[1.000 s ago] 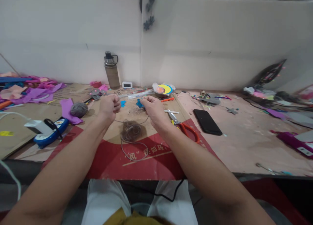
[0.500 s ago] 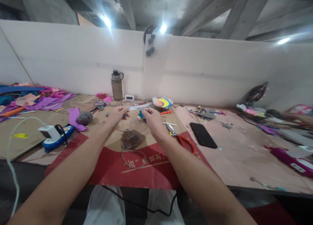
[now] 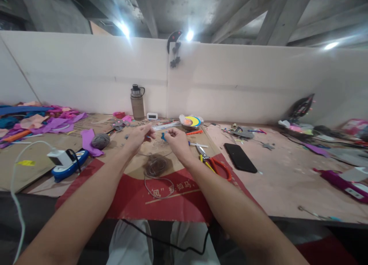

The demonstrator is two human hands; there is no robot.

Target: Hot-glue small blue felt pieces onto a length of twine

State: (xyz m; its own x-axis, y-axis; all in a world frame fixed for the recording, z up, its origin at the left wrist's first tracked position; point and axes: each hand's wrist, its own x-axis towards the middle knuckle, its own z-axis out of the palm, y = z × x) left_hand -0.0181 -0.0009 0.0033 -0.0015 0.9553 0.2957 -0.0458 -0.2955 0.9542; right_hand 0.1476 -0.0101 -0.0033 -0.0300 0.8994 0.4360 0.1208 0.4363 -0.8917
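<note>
My right hand (image 3: 176,139) is closed, its fingertips pinching a small blue piece (image 3: 163,136). A short gap to the left, my left hand (image 3: 140,136) has its fingers bent together; a hint of blue shows at the tips, but what it holds is too small to make out. Below both hands lies a loose coil of thin grey cord (image 3: 156,166), one strand of which runs up towards my right hand. The coil rests on a red and tan printed board (image 3: 129,203). Scissors with red handles (image 3: 221,169) lie beside my right forearm, next to a yellow-handled tool (image 3: 209,166).
A black phone (image 3: 240,157) lies to the right. Left are a grey yarn ball (image 3: 100,141), a blue power strip (image 3: 69,169) with a white charger, and felt scraps (image 3: 54,121). A bottle (image 3: 137,104) and a bowl (image 3: 195,126) stand near the white partition.
My hands have come slightly closer together, the left turning a little with its fingers nearer the blue piece. The whole view has shifted slightly.
</note>
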